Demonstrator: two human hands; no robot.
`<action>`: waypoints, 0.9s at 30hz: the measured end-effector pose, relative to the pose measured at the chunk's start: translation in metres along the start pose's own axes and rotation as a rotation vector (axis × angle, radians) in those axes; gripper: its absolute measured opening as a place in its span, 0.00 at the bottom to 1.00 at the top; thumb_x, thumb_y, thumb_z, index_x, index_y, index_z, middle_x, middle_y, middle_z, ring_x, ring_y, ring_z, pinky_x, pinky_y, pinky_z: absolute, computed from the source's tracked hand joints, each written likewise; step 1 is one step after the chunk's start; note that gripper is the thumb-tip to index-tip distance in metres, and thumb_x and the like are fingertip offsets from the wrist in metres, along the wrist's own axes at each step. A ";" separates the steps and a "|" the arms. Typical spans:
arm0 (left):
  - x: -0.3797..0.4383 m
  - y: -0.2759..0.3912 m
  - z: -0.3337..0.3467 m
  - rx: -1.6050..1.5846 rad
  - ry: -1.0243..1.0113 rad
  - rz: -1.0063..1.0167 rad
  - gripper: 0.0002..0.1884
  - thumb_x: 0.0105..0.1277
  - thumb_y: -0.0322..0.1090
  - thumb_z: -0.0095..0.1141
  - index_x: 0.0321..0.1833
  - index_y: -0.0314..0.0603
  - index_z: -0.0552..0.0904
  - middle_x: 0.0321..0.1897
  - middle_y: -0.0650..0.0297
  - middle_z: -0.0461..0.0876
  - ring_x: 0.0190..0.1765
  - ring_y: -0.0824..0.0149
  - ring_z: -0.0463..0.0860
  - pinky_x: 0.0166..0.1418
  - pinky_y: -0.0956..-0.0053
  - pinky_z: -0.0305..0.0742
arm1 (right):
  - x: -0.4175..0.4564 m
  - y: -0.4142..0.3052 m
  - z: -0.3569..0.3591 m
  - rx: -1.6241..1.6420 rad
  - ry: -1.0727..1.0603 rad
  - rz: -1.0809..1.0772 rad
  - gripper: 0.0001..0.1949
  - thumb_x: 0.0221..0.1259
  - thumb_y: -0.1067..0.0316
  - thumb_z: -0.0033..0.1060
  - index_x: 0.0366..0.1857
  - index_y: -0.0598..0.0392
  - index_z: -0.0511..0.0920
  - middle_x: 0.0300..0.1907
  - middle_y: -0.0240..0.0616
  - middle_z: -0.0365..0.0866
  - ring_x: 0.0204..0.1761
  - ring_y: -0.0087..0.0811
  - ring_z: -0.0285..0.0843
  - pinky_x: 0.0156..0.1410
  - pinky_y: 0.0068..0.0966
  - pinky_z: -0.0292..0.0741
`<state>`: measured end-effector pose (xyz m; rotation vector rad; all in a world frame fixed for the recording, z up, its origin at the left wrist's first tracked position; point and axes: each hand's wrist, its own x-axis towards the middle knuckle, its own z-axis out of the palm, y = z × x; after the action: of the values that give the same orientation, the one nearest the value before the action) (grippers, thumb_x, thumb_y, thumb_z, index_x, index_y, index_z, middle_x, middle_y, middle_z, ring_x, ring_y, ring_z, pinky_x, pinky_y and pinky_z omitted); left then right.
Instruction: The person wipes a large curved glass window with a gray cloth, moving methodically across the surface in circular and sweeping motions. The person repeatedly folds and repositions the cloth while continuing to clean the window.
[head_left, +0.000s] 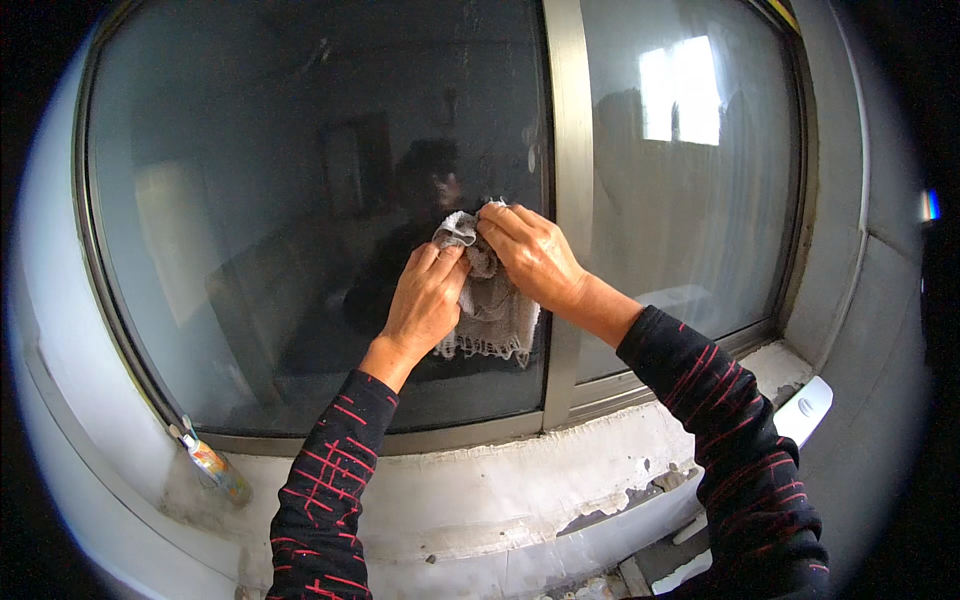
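A greyish cloth (495, 315) with a frayed lower edge hangs bunched between my two hands in front of the dark window pane (262, 225). My left hand (427, 292) grips its upper left folds, and my right hand (536, 255) pinches its upper right part. Below my fingers the loose end of the cloth drops down near the metal window frame (568, 225). Whether the cloth presses on the glass cannot be made out. Reflections of a person and a room show in the pane.
The right-hand pane (690, 225) reflects a bright window. Below runs a white sill (480, 495) with a chipped front edge. A toothpaste tube and toothbrushes stand in a cup (232, 487) at its left end. A white plastic object (806, 409) lies at the right.
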<state>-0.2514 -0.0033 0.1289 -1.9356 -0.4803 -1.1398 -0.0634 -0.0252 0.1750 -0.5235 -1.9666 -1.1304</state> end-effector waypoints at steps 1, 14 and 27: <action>0.001 0.001 -0.001 0.016 -0.008 0.002 0.15 0.50 0.22 0.56 0.43 0.28 0.81 0.51 0.51 0.76 0.52 0.52 0.75 0.62 0.61 0.71 | 0.003 0.002 0.000 0.000 -0.022 0.014 0.14 0.49 0.78 0.57 0.43 0.66 0.79 0.45 0.46 0.78 0.44 0.44 0.78 0.53 0.33 0.78; 0.044 -0.002 -0.005 0.002 0.048 -0.238 0.29 0.51 0.22 0.61 0.60 0.31 0.74 0.61 0.49 0.72 0.61 0.48 0.71 0.64 0.57 0.67 | 0.094 0.042 -0.007 -0.219 0.071 0.190 0.08 0.56 0.77 0.56 0.39 0.59 0.75 0.35 0.47 0.78 0.39 0.50 0.81 0.44 0.40 0.78; 0.036 -0.015 0.004 0.114 0.081 -0.149 0.25 0.60 0.27 0.56 0.62 0.26 0.73 0.59 0.45 0.75 0.63 0.47 0.73 0.70 0.57 0.66 | 0.110 0.051 -0.007 -0.454 -0.096 0.135 0.13 0.56 0.75 0.57 0.47 0.59 0.76 0.42 0.46 0.79 0.47 0.44 0.82 0.51 0.35 0.80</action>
<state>-0.2405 0.0063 0.1658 -1.7722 -0.6400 -1.2529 -0.0923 -0.0084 0.2921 -0.9476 -1.7204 -1.4932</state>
